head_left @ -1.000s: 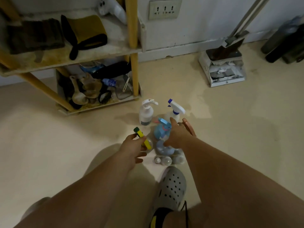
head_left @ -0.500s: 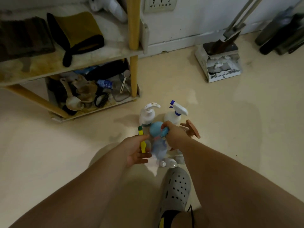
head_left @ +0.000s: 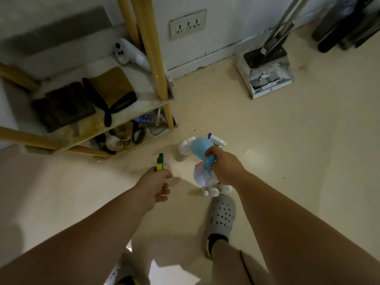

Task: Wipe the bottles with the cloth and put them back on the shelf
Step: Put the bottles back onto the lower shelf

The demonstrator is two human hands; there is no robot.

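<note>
My right hand [head_left: 223,168] grips the trigger head of a blue spray bottle [head_left: 201,149] and holds it above the floor. My left hand [head_left: 153,185] grips a yellow bottle with a green cap [head_left: 159,161]. Behind the blue bottle stand a white pump bottle [head_left: 185,146] and a white spray bottle with a blue nozzle [head_left: 217,139]. Several small white bottles [head_left: 213,191] lie on the floor by my shoe. The wooden shelf [head_left: 131,112] stands to the left, with a yellow and black cloth [head_left: 112,90] on its middle board.
My grey shoe [head_left: 221,217] is planted just below the bottles. A dark folded cloth [head_left: 63,105] and a white controller [head_left: 129,53] lie on the shelf; utensils fill its bottom board [head_left: 123,136]. A white dustpan with a broom [head_left: 266,77] stands by the wall.
My right hand has lifted the blue spray bottle up off the floor. My left hand has moved left with the yellow bottle. The view has risen and tilted, showing more of the shelf.
</note>
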